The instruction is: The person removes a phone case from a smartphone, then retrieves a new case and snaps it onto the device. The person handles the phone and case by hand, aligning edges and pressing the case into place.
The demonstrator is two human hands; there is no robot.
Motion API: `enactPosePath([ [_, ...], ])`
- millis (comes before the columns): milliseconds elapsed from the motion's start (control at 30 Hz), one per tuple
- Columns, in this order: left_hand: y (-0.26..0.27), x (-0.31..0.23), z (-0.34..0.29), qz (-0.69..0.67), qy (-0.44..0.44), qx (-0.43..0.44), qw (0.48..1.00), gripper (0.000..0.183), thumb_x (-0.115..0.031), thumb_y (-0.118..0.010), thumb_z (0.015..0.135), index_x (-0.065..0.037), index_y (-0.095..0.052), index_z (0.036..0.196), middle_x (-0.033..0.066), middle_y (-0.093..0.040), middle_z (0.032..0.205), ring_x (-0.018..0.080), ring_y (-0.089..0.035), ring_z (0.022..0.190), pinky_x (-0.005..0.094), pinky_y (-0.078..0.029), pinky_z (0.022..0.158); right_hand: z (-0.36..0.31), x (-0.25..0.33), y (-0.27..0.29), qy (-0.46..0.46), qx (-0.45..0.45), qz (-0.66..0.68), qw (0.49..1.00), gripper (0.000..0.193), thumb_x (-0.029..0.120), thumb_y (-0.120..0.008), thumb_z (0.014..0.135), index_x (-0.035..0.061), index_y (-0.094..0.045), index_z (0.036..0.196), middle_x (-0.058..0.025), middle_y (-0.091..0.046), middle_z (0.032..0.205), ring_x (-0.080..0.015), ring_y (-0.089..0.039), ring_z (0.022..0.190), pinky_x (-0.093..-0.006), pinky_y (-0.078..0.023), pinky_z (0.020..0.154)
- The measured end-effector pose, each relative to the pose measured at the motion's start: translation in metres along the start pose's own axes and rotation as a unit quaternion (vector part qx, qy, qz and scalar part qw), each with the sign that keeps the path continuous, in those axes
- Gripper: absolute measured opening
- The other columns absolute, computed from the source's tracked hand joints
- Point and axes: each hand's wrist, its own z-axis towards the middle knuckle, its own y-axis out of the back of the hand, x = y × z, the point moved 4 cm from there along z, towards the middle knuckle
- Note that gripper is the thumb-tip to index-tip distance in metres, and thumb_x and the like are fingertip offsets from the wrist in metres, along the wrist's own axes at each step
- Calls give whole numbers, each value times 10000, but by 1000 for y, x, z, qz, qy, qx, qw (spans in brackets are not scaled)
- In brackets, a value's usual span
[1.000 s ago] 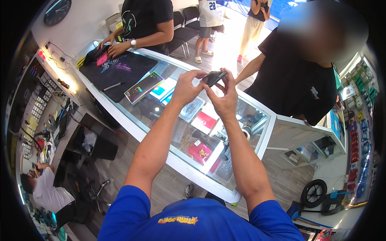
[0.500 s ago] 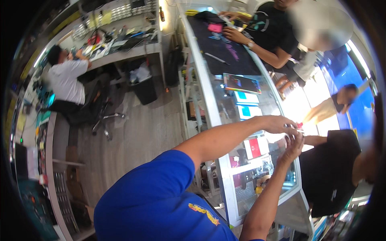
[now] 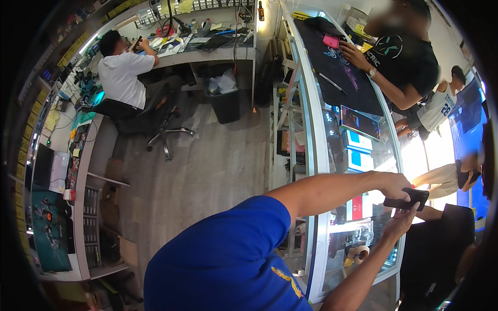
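Over the glass display counter, both of my hands are on a dark smartphone. My left hand reaches across from the left, with its thumb on the phone's flat face. Below it, my right hand grips the phone's lower edge with its fingertips. The phone's flat dark face is turned up toward me. Beneath my arms, a red-and-white box lies inside the counter, partly covered by glare.
A person in black stands close across the counter. Another person touches a pink object on a black mat. A dark flat box lies nearby. A seated person works at the left bench, beside a bin.
The view has swung left, so the scene sits further right. The phone in my hands has turned from edge-on to showing its dark flat face. The seated person's hands are now raised.
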Motion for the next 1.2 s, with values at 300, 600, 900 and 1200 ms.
enactPosePath([
  [300,-3,45,20,17,30,-35,999,505,-496,-609,1024,-19,-774,1030,178,-761,938,241,-725,878,390,-559,794,26,-27,25,19,-30,-100,994,423,433,-700,1017,51,-704,1197,-16,-671,1012,-113,-654,912,-275,-523,771],
  [600,2,31,20,-221,65,-18,973,353,-355,-606,1077,-11,-669,1129,52,-711,967,97,-655,859,262,-537,796,14,-15,8,-26,32,-65,997,409,459,-639,1056,64,-721,1123,38,-657,801,-65,-576,666,-214,-455,627],
  [900,8,20,17,-352,103,-35,930,308,-271,-578,1071,-51,-688,1256,34,-712,1107,97,-667,1032,259,-511,966,16,-25,10,-18,56,-79,995,375,372,-688,1041,30,-757,1177,33,-714,893,-45,-603,757,-225,-480,717],
  [1200,13,21,17,-391,102,-14,915,689,-573,-357,1121,-13,-685,1351,88,-761,1191,144,-685,1134,318,-486,1055,10,-20,1,-8,50,-35,998,378,350,-684,1047,22,-739,1227,24,-724,935,-44,-610,784,-216,-477,713],
])
